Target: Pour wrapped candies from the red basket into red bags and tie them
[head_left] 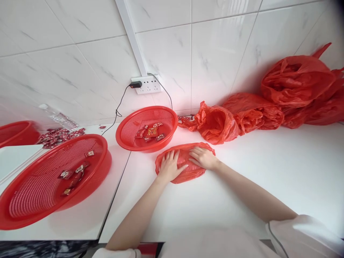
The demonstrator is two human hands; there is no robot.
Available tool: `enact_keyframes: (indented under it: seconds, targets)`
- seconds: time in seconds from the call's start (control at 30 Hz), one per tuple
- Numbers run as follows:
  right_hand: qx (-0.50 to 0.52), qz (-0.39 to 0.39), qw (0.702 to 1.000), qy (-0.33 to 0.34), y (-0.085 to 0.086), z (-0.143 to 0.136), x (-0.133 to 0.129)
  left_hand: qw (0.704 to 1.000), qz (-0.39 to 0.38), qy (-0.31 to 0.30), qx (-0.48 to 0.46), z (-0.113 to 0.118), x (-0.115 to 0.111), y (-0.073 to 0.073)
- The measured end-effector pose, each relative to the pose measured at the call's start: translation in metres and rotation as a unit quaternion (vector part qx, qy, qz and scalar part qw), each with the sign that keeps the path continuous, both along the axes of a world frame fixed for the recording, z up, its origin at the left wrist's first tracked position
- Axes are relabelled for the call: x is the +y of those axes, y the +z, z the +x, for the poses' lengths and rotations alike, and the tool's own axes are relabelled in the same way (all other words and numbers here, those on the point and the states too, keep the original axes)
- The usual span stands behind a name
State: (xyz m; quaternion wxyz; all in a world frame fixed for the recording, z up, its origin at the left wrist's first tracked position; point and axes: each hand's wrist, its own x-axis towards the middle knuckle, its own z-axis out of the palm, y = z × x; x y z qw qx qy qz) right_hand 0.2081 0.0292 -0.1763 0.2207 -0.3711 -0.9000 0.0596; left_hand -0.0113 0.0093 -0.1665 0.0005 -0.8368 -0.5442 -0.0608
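A red plastic bag (185,175) lies flattened on the white table in front of me. My left hand (170,166) rests on its left part with the fingers spread. On the bag's right part lies my right hand (203,157), its fingers stretched out over the plastic. Just behind the bag stands a round red basket (120,134) with several small wrapped packets (151,133) in it. What the bag holds, if anything, is hidden.
A larger red basket (32,200) with a few packets stands at left, near a pile of red-and-white wrappers (57,138) and a clear bottle (60,117). Bunched red bags (295,82) line the wall at right. A black plug (135,84) sits in a power strip (149,86).
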Motion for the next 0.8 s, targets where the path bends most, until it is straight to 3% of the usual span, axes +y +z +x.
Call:
enact_keyframes:
  seconds: [0.13, 0.27, 0.37, 0.43, 0.5, 0.6, 0.67, 0.73, 0.8]
  targets:
    - [-0.004, 0.067, 0.997, 0.039, 0.000, -0.005, 0.001, 1.000, 0.015, -0.018, 0.006, -0.002, 0.000, -0.001]
    - [0.006, -0.020, 0.999, -0.027, -0.005, -0.003, 0.007, 0.999, -0.011, -0.030, -0.030, -0.003, -0.002, 0.005]
    - [0.018, -0.077, 0.995, -0.053, -0.006, 0.000, 0.010, 0.989, -0.032, -0.046, -0.136, -0.001, -0.004, 0.012]
    - [0.020, -0.075, 0.995, -0.055, -0.004, 0.000, 0.009, 0.959, -0.047, -0.036, -0.277, 0.002, -0.003, 0.017]
    - [0.018, -0.057, 0.996, -0.064, -0.001, -0.001, 0.006, 0.897, -0.067, 0.031, -0.437, 0.004, 0.003, 0.024]
    - [0.019, -0.014, 0.997, -0.077, 0.003, -0.003, 0.001, 0.772, -0.121, 0.174, -0.599, -0.001, 0.017, 0.035]
    - [0.030, 0.021, 0.997, -0.065, 0.005, -0.004, 0.000, 0.657, -0.198, 0.248, -0.684, -0.009, 0.025, 0.043]
    - [0.041, 0.049, 0.997, -0.038, 0.006, -0.004, -0.001, 0.553, -0.270, 0.284, -0.735, -0.018, 0.029, 0.051]
    - [0.048, 0.070, 0.996, -0.013, 0.006, -0.003, -0.001, 0.506, -0.305, 0.288, -0.754, -0.026, 0.028, 0.055]
